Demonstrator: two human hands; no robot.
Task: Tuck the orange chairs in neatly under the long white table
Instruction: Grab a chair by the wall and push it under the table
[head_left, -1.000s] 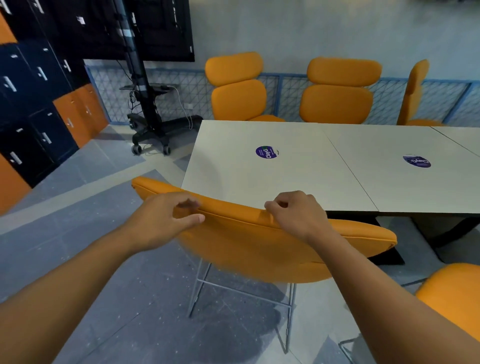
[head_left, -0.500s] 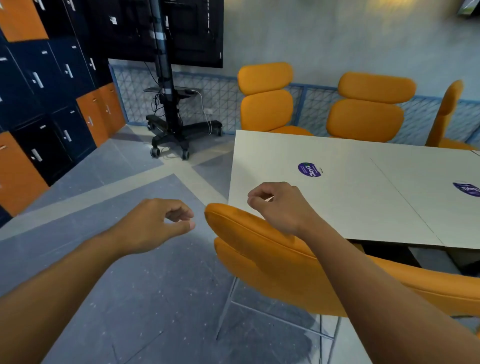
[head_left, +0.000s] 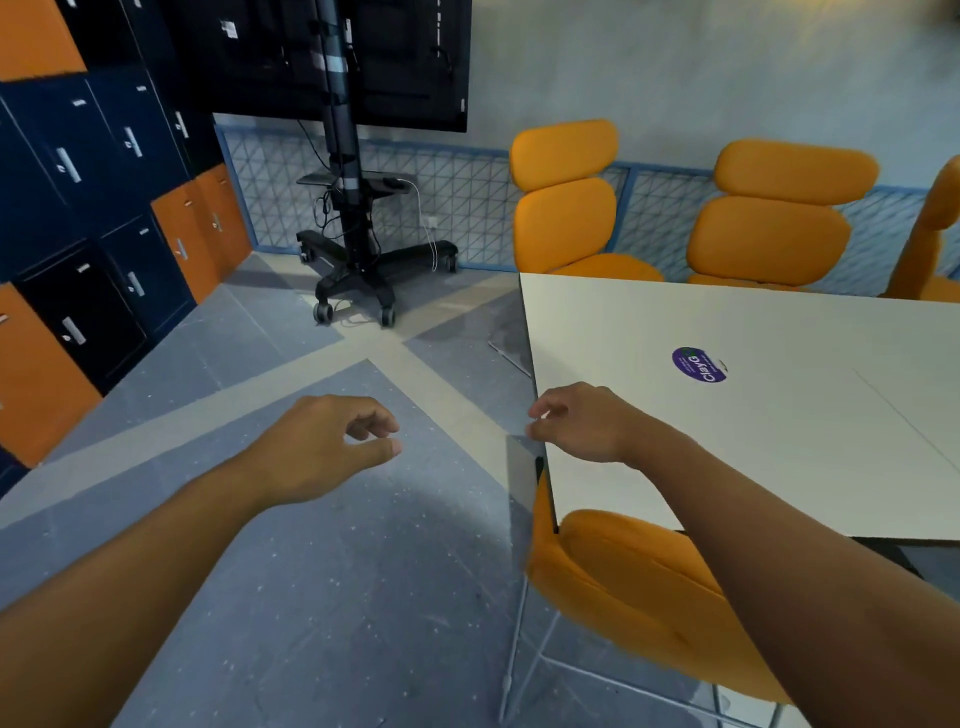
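The long white table (head_left: 675, 467) fills the right side, with a purple round sticker (head_left: 697, 365) on top. An orange chair (head_left: 623, 582) stands against the table's near edge at lower right, its back under my right forearm. Three more orange chairs stand along the far side: one (head_left: 566, 208) at the corner, one (head_left: 779, 218) beside it, one (head_left: 930, 228) cut by the right edge. My left hand (head_left: 322, 447) hovers over the floor, fingers loosely curled, holding nothing. My right hand (head_left: 582, 423) hangs over the table's left end, fingers loosely curled, off the chair.
A black wheeled TV stand (head_left: 358, 260) with a dark screen (head_left: 337, 57) stands ahead on the grey floor. Blue and orange lockers (head_left: 93, 208) line the left wall. A blue mesh panel (head_left: 457, 192) runs along the far wall behind the chairs.
Both hands have let go of the near chair's back; the left first, then the right. The view has swung left, so the chair and table now sit lower right.
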